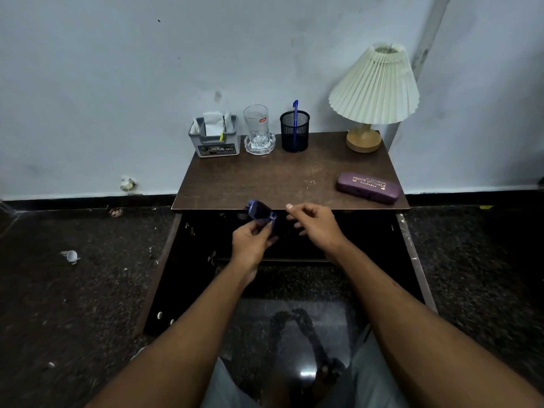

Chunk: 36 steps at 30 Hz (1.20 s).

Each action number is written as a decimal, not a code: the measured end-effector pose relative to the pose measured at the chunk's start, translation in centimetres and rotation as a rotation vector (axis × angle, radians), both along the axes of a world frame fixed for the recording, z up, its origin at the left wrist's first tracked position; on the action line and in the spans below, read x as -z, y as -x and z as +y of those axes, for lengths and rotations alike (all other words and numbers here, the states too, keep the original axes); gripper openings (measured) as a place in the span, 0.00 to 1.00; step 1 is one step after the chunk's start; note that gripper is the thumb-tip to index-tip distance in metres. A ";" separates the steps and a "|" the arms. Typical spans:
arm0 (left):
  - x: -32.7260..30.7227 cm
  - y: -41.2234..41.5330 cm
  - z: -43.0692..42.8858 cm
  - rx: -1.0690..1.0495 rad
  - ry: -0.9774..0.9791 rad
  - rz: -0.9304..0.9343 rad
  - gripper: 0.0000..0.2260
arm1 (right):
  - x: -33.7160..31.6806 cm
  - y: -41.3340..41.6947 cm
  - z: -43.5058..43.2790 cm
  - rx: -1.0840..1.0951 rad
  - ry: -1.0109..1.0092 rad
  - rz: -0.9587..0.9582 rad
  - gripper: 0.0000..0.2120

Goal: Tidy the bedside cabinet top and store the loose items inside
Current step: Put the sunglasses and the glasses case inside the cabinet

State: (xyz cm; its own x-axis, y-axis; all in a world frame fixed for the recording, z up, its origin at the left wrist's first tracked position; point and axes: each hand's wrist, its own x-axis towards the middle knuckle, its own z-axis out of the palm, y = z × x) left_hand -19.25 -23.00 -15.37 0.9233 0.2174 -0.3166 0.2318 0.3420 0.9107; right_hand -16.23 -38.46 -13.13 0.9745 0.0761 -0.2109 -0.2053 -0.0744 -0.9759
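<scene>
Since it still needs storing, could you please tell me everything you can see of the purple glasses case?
The glasses case is a long, rounded purple box with gold lettering, PRINCE OPTICALS, on its lid. It is closed and lies flat, askew, near the front right corner of the cabinet top, in front of the lamp. Neither the left hand nor the right hand touches it.

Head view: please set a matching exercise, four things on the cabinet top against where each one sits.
Things:
1. lamp
2. spectacle case
3. grey organiser
4. mesh pen cup

Places:
A. back left corner
B. lying flat near the front right
C. back right corner
D. back row, between the glass and the lamp, holding a blue pen

Pairs: 1-C, 2-B, 3-A, 4-D
</scene>
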 end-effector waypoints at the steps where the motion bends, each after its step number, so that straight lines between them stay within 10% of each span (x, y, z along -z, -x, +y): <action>1: -0.2 -0.1 -0.1 -0.017 0.106 0.002 0.06 | 0.2 0.0 -0.1 -0.025 0.002 0.021 0.14; 13: -2.3 -2.7 1.6 -0.201 0.219 0.004 0.09 | 0.4 -2.6 -0.2 0.063 -0.109 -0.080 0.10; 36: 0.5 -5.0 -0.1 -0.050 -0.551 -0.013 0.19 | 3.0 -8.9 -0.5 0.247 0.294 -0.180 0.13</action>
State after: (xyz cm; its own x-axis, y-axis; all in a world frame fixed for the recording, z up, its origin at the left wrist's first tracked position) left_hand -14.27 -23.09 -15.89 0.9107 0.3914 -0.1324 0.2150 -0.1754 0.9607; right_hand -7.33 -38.96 -16.16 0.9793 -0.2022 -0.0137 -0.0803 -0.3250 -0.9423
